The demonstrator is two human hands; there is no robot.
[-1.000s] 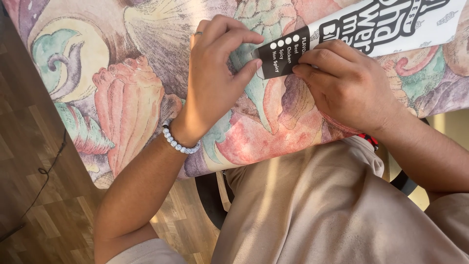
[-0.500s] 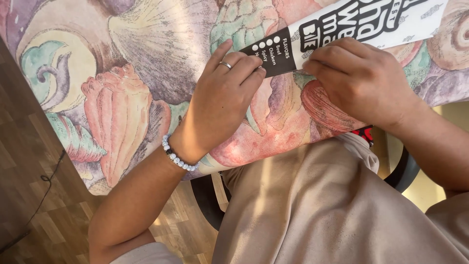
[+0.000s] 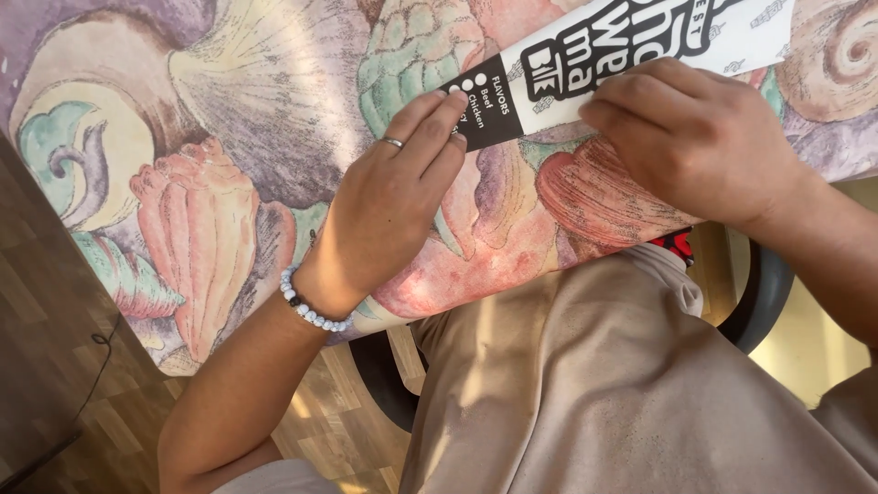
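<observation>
Two hands pin the long black-and-white paper sleeve [image 3: 585, 64] flat on the shell-patterned table [image 3: 210, 174]: your left hand [image 3: 389, 215], fingers held together and extended, presses its black end, and your right hand [image 3: 700, 137], fingers curled down, covers its white middle. If either hand drags sideways, the thin paper could buckle or tear between them, or slide toward the near table edge above your lap. Nothing blocks the sleeve; only a beaded bracelet [image 3: 306, 306] and a dark chair seat [image 3: 764, 297] show nearby.
</observation>
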